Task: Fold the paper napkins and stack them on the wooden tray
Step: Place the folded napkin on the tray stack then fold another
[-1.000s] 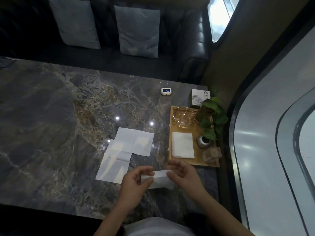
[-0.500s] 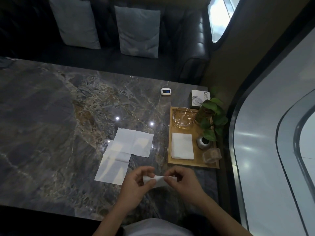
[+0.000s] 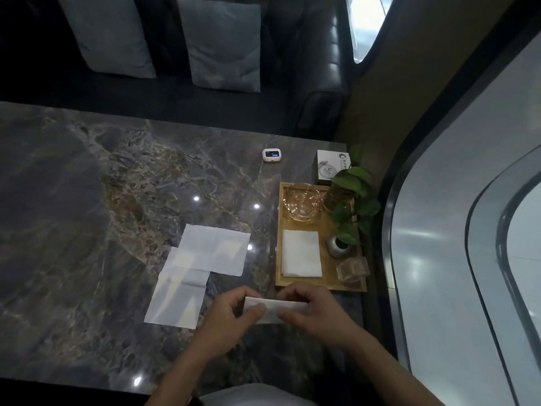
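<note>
I see the marble surface point(image 3: 87, 200) filling most of my view, and I place everything else against the wooden tray point(image 3: 322, 284) at its right edge. Left of the tray, two unfolded napkins point(image 3: 199, 268) lie flat and overlapping, untouched since a second ago. On the tray, in its near half, sits one folded napkin point(image 3: 301, 253), with a glass bowl point(image 3: 303, 205) behind it and a small metal pot point(image 3: 338, 246) with a plant to its right.

Just in front of the tray's near edge, my left hand point(image 3: 231, 317) and right hand point(image 3: 310, 310) hold the napkin being folded point(image 3: 275, 307). A second ago it hung as a broader sheet between my fingers; now it has narrowed to a slim strip, so I judge that another fold has been closed. Each grip is clamped on one end of that strip, thumb pressed against fingers.

To my mind this piece is nearly ready to go onto the folded one on the tray, and two sheets remain to be done.
</note>
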`<state>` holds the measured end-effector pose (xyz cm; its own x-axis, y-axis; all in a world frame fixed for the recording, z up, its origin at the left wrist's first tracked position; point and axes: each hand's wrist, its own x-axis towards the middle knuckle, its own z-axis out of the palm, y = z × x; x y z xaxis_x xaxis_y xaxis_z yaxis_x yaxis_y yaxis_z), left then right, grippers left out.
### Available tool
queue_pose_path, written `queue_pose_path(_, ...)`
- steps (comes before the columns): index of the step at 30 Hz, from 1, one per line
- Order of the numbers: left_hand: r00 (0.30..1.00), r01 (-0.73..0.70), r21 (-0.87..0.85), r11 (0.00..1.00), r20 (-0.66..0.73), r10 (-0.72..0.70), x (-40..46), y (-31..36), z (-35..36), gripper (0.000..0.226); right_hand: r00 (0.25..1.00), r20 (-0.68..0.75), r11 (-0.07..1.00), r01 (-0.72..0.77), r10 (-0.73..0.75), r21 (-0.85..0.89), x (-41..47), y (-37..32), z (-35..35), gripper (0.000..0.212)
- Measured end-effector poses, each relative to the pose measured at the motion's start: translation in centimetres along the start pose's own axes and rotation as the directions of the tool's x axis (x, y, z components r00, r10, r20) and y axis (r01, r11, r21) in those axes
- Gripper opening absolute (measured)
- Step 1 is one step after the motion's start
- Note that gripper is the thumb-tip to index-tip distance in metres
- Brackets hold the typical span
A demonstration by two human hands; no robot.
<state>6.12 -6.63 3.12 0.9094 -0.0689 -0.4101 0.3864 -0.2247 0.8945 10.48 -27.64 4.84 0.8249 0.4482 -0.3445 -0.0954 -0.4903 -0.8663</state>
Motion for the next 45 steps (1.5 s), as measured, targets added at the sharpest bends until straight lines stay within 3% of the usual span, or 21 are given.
queue_pose_path(3,1.000,0.008,-0.043,0.999,0.008,-0.008,0.7,0.9,0.6,0.003,1.000,0.011,1.000,-0.020,0.020,-0.002,0.3,-0.1,-0.3,0.014)
queue_pose_path(9,0.997,0.079,-0.118,0.990,0.023,-0.077,2.4,1.0,1.5,0.014,0.971,-0.160,0.961,-0.134,0.176,0.244,0.9,0.9,-1.5,0.015)
queue_pose_path(14,0.986,0.061,-0.022,0.998,-0.154,-0.064,4.8,1.4,1.7,0.006,0.925,-0.207,0.889,-0.215,0.318,0.403,1.0,1.9,-2.2,0.013)
queue_pose_path(17,0.979,0.071,0.032,0.997,-0.192,-0.064,6.9,2.5,2.0,0.005,0.897,-0.207,0.848,-0.264,0.391,0.460,1.2,2.3,-2.3,0.010)
queue_pose_path(24,0.971,0.039,0.140,0.989,-0.239,-0.005,11.6,3.9,3.3,0.016,0.725,-0.234,0.664,-0.386,0.647,0.640,1.8,2.7,-2.7,0.016)
queue_pose_path(30,0.967,0.013,0.229,0.973,-0.250,0.046,14.2,4.0,4.2,0.022,0.647,-0.225,0.499,-0.277,0.728,0.821,2.9,2.5,-2.3,0.009)
queue_pose_path(37,0.965,0.042,0.269,0.962,-0.260,0.031,16.6,4.3,4.8,0.025,0.582,-0.225,0.381,-0.160,0.782,0.911,3.8,2.4,-2.4,0.011)
queue_pose_path(45,0.960,0.088,0.327,0.941,-0.279,0.008,17.7,4.1,5.1,0.020,0.573,-0.305,0.477,-0.175,0.761,0.862,4.2,3.4,-2.0,0.019)
